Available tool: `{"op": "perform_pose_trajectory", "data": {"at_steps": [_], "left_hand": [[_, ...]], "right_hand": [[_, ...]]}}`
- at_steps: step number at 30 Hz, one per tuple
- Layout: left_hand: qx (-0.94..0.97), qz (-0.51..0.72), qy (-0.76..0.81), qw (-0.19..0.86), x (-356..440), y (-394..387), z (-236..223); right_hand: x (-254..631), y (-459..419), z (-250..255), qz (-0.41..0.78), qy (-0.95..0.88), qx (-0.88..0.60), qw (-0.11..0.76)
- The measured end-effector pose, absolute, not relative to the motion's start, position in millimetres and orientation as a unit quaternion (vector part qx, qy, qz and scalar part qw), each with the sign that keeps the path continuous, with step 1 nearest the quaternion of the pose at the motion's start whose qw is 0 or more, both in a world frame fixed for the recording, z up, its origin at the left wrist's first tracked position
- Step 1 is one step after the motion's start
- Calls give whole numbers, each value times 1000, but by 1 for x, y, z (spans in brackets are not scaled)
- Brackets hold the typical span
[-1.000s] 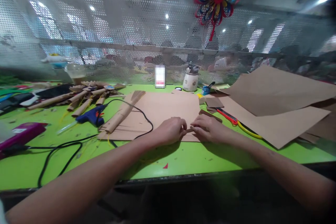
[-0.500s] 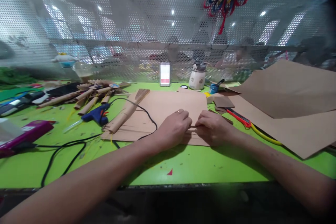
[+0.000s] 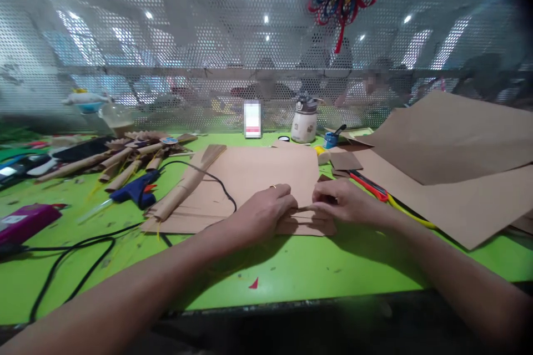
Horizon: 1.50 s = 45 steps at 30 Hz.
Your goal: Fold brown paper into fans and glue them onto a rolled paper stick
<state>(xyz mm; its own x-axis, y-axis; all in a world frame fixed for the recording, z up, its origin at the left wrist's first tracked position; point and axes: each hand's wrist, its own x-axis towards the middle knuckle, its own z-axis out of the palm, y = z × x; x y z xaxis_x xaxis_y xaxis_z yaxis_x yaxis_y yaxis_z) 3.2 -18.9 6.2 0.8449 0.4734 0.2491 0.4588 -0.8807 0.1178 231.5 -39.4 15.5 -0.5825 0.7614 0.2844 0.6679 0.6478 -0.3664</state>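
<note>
Brown kraft paper sheets (image 3: 266,163) lie flat on the green table under both hands. My left hand (image 3: 268,208) is closed, fingers curled down, with a ring on one finger. My right hand (image 3: 343,199) is closed in a pinch just to its right. A narrow brown paper strip (image 3: 306,208) runs between the two hands, its ends hidden by my fingers. A rolled paper tube (image 3: 183,191) with a frayed, flared top rests on the left part of the sheets, beside a black cord crossing them.
A blue glue gun (image 3: 137,191) and several finished paper rolls (image 3: 133,155) lie left, with a purple tool (image 3: 29,224) nearer. Right are a red utility knife (image 3: 370,186) and large brown sheets (image 3: 449,150). A bottle (image 3: 303,122) and phone (image 3: 252,119) stand behind.
The view has shifted slightly, so the table things appear further left. My right hand's pinch has turned, with a gap showing between its fingers. Both hands stay at the strip.
</note>
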Motion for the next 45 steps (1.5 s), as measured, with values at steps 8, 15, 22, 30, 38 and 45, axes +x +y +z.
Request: {"op": "perform_pose_trajectory", "data": {"at_steps": [8, 15, 22, 30, 38, 45], "left_hand": [[934, 247, 245, 84, 7, -19, -3], [920, 274, 244, 134, 6, -25, 4], [902, 247, 297, 193, 5, -24, 1], [907, 164, 347, 172, 1, -23, -4], [851, 213, 364, 313, 1, -23, -8], [789, 200, 329, 479, 2, -20, -2]], "right_hand": [[218, -49, 14, 142, -851, -413, 292], [216, -48, 18, 236, -816, -394, 350], [213, -46, 14, 321, -747, -469, 346], [211, -39, 5, 388, -644, -504, 425], [208, -40, 1, 473, -608, -483, 416], [209, -38, 7, 425, -591, -514, 454]]}}
